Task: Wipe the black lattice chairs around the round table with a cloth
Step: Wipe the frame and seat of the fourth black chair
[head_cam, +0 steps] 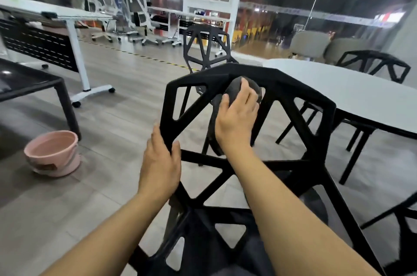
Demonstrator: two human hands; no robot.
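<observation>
A black lattice chair (300, 93) stands right in front of me, its back facing me. My left hand (161, 163) grips the left edge strut of the backrest. My right hand (237, 117) presses a dark grey cloth (234, 88) against the top centre of the backrest, just under the top rail; the cloth hangs down behind the hand. A second black lattice chair (206, 47) stands farther back, and a third (374, 66) is beyond the round white table (352, 93) at the right.
A pink bucket (53, 152) sits on the floor at the left beside a black-framed table (33, 81). White desks and office chairs (137, 11) stand farther back. Two grey upholstered chairs (316, 46) are behind the round table near the glass wall.
</observation>
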